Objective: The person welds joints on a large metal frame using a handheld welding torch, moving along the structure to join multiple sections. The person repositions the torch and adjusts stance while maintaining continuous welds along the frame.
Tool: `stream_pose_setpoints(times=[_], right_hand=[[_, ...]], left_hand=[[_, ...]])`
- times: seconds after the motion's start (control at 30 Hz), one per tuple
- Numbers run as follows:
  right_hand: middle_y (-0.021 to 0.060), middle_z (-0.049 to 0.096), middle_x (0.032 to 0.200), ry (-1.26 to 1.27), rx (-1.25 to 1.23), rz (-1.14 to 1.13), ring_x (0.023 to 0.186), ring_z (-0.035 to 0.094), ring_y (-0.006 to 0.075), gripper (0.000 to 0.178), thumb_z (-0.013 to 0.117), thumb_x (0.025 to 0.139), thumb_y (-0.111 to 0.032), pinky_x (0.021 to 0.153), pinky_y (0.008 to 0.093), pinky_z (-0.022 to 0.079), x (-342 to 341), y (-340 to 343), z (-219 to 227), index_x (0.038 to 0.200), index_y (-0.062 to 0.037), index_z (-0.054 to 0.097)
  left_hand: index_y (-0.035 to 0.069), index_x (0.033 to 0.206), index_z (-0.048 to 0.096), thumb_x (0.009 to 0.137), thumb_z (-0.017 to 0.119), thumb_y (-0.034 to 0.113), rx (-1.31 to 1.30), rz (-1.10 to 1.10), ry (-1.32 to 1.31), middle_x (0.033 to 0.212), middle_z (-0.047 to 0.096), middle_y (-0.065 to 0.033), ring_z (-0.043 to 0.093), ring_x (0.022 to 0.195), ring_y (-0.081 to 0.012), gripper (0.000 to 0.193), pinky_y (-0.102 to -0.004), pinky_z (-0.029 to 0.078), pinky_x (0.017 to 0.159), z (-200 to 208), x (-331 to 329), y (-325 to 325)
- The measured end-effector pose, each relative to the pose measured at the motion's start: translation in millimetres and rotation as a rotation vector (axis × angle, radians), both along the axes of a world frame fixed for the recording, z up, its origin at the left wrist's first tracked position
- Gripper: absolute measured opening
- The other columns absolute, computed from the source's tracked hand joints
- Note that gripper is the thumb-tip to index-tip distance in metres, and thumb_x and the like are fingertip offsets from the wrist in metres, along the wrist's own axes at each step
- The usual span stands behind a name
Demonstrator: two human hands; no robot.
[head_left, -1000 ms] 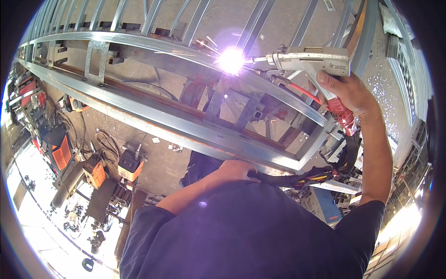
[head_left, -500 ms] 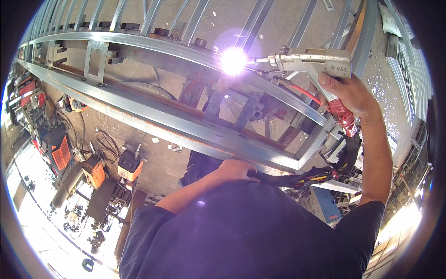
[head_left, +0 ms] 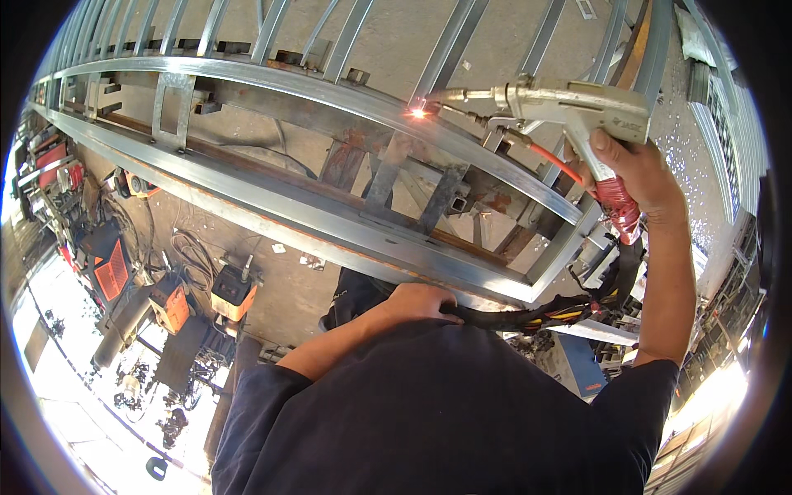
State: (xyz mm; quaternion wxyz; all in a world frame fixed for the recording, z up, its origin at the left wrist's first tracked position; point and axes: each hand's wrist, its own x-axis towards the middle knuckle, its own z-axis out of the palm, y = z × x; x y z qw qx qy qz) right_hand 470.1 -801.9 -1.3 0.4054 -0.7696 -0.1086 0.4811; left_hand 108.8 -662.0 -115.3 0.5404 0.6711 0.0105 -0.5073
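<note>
My right hand point(head_left: 634, 172) is wrapped round the red-taped grip of a silver handheld welding gun point(head_left: 569, 101), its thumb over the top of the handle. The gun points left, with its nozzle just above a glowing orange spot point(head_left: 419, 113) on the metal frame point(head_left: 330, 97), where an upright bar meets a long rail. A red tube point(head_left: 551, 160) runs along the gun's underside. Close to my body, my left hand point(head_left: 419, 303) is closed round the black-wrapped cable bundle point(head_left: 503, 319), which curves up on the right to the gun's handle.
Parallel metal bars point(head_left: 445, 49) extend from the frame's far side. On the floor at left stand orange-and-black boxes point(head_left: 233, 293), with a coiled cable point(head_left: 194, 252) beside them. A blue box point(head_left: 582, 363) sits low on the right. Ribbed panels point(head_left: 716, 148) lean at the far right.
The bright white-violet welding flare has gone, leaving a small orange glow. The gun and my right hand have shifted slightly right. My left hand stays on the cable bundle.
</note>
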Motion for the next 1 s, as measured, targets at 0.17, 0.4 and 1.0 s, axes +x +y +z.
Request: stream_pose_setpoints(times=[0.17,0.4,1.0], right_hand=[[0.0124,0.072,0.096,-0.029,0.044,0.064,0.072,0.069,0.018,0.059,0.073,0.096,-0.046,0.066,0.031,0.057,1.9,7.7,-6.1,0.124,0.0051,0.064],[0.0152,0.075,0.097,-0.006,0.048,0.141,0.071,0.07,0.0184,0.058,0.072,0.096,-0.044,0.062,0.0326,0.059,-2.3,19.8,-14.1,0.129,0.0033,0.063],[0.0111,0.074,0.089,-0.063,-0.006,0.182,0.064,0.068,0.0155,0.064,0.072,0.093,-0.054,0.058,0.0286,0.057,-11.4,32.7,-1.0,0.125,0.0022,0.068]], left_hand=[[0.014,0.116,0.074,0.089,0.069,0.063,-0.01,-0.01,0.008,0.111,0.076,-0.0105,0.07,0.108,-0.0322,0.056,-0.0432,0.054,0.091,-1.9,0.3,-0.7],[0.015,0.116,0.074,0.089,0.069,0.063,0.012,0.017,-0.023,0.11,0.076,-0.0109,0.07,0.108,-0.0327,0.055,-0.0439,0.054,0.091,-0.2,-0.2,1.1],[0.014,0.114,0.074,0.088,0.07,0.062,-0.007,-0.018,0.052,0.116,0.073,-0.0115,0.067,0.115,-0.0328,0.054,-0.0452,0.051,0.097,6.3,9.1,7.1]])
